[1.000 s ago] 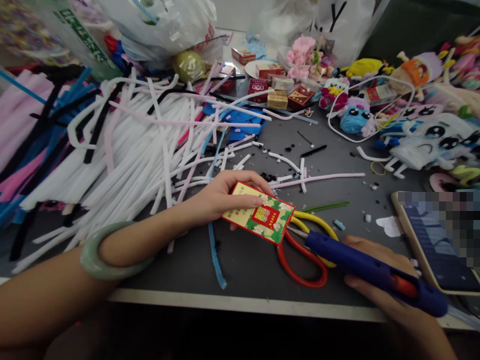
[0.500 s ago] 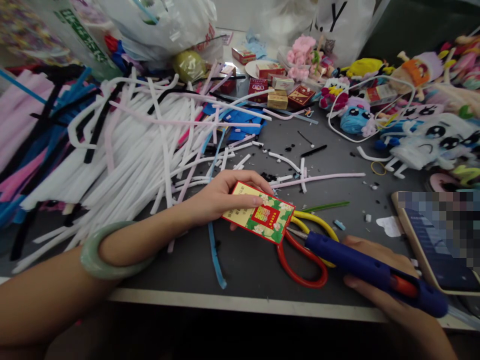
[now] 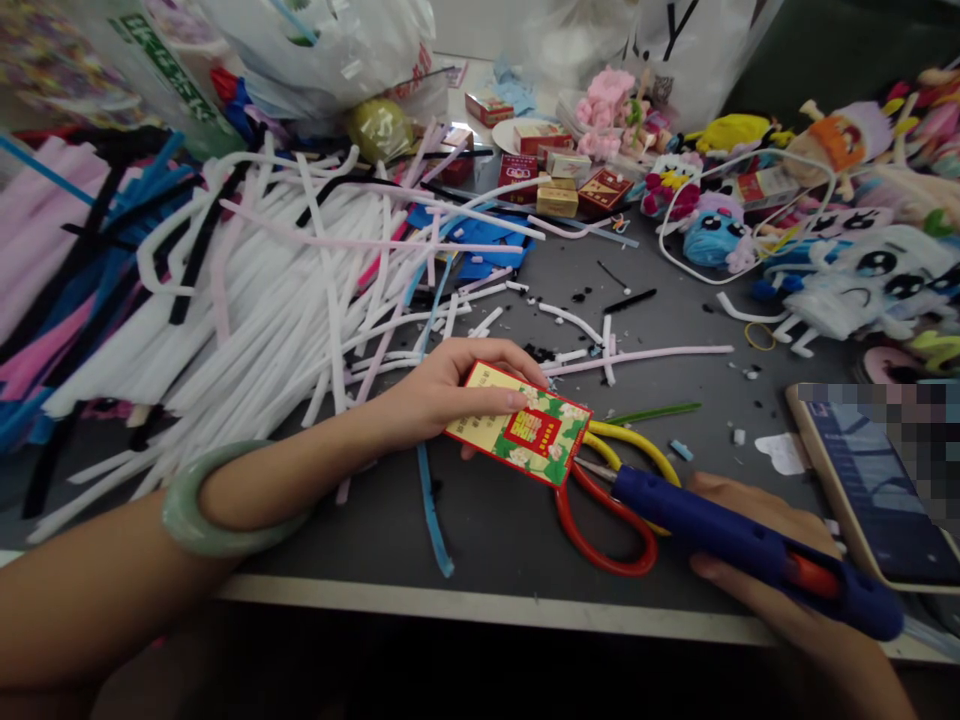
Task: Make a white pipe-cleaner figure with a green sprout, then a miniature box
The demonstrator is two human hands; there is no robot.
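My left hand [image 3: 442, 390] grips a small flat card box [image 3: 551, 440], red, green and yellow with a printed emblem, its thumb lying across the top face. In my right hand [image 3: 757, 520] is a blue glue gun [image 3: 720, 530], its metal nozzle pointing left at the right end of the box. From this view I cannot tell whether the nozzle touches it. Scissors [image 3: 611, 545] with one red and one yellow handle loop lie on the table beneath the box and the nozzle; the box hides their blades.
White pipe cleaners [image 3: 277, 300] heap up on the left. Several small boxes [image 3: 557, 196] stand at the back. Plush-like dolls [image 3: 855, 280] crowd the right, above a phone [image 3: 870, 490]. Cut scraps [image 3: 570, 312] litter the dark table [image 3: 495, 550].
Almost nothing differs. The rear end of the glue gun has shifted slightly right, and the view has moved a touch. Both hands keep their hold.
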